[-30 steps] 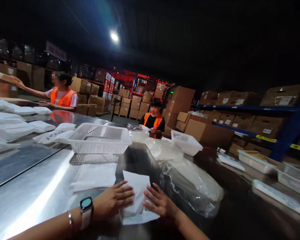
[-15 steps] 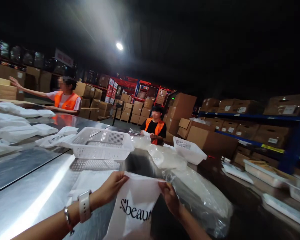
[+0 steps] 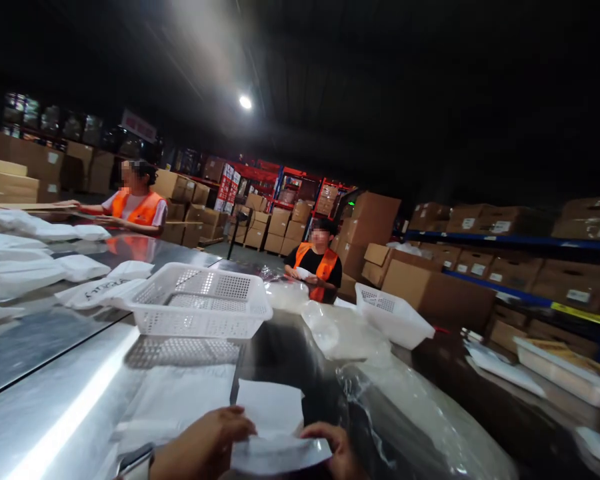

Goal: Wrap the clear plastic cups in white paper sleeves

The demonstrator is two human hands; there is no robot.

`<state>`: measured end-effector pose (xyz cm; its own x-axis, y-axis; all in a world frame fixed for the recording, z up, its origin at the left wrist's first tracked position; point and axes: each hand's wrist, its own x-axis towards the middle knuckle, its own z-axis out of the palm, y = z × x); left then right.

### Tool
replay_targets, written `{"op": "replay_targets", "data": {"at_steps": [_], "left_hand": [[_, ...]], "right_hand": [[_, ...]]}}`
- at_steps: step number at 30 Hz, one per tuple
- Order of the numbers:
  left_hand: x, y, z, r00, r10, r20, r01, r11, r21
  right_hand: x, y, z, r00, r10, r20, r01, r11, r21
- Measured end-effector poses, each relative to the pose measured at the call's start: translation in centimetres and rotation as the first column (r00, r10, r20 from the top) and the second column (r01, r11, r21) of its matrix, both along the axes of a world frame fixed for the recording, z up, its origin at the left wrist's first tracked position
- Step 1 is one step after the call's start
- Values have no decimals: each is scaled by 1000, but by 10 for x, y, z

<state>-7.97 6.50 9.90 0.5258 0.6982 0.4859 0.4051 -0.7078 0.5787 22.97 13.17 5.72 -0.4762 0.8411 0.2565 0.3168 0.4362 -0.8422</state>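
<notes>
white mesh basket (image 3: 200, 303), steel table (image 3: 55, 400), clear plastic bags (image 3: 350, 333), two orange-vested co-workers (image 3: 317, 263), cardboard boxes (image 3: 430, 293)

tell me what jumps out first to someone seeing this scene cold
Low in the middle, the left hand and right hand grip a flat white plastic pouch over the shiny steel table. Just beyond stands a white perforated plastic basket, with white packets spread at far left. Two people in orange vests work at the table's far side, before shelves of brown cardboard boxes.
</notes>
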Motion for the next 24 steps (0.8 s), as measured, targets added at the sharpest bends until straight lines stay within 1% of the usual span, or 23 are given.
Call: {"op": "replay_targets", "data": {"at_steps": [2,4,5,7,9,11,13,14,17,19,21,24], "left_hand": [[1,0,-5,998,45,42,-45,999,-12],[5,-3,-7,975,161,152,-149,985,-86],[8,-5,-6,950,232,208,-203,967,-153],[15,-9,-4,882,367,297,-277,911,-305],[21,-12,-2,817,453,358,-290,858,-424],[26,-14,-2,777,494,390,-281,827,-487],[30,-13,-6,764,518,384,-301,813,-499],[31,-11,-8,761,532,371,-323,807,-494],[32,-6,-18,769,557,315,-390,798,-459],[31,-2,-22,778,559,286,-410,797,-443],[30,0,-25,772,577,266,-439,788,-433],[30,2,-27,751,615,240,-499,767,-404]], "right_hand": [[-7,-9,10,1000,-2,-25,2,1000,-11],[-16,-19,21,997,-43,-60,43,999,2],[-21,-24,26,994,-72,-85,72,997,4],[-31,-32,31,981,-138,-136,136,990,-27],[-40,-38,32,958,-223,-181,209,974,-92],[-47,-42,30,919,-326,-223,299,943,-146],[-53,-44,28,880,-397,-260,358,915,-186],[-54,-44,27,868,-414,-275,366,907,-210],[-56,-45,27,860,-416,-296,335,897,-287],[-55,-44,28,858,-422,-292,328,888,-322],[-55,-42,27,853,-437,-287,339,880,-333],[-57,-38,26,849,-461,-259,392,877,-277]]}}
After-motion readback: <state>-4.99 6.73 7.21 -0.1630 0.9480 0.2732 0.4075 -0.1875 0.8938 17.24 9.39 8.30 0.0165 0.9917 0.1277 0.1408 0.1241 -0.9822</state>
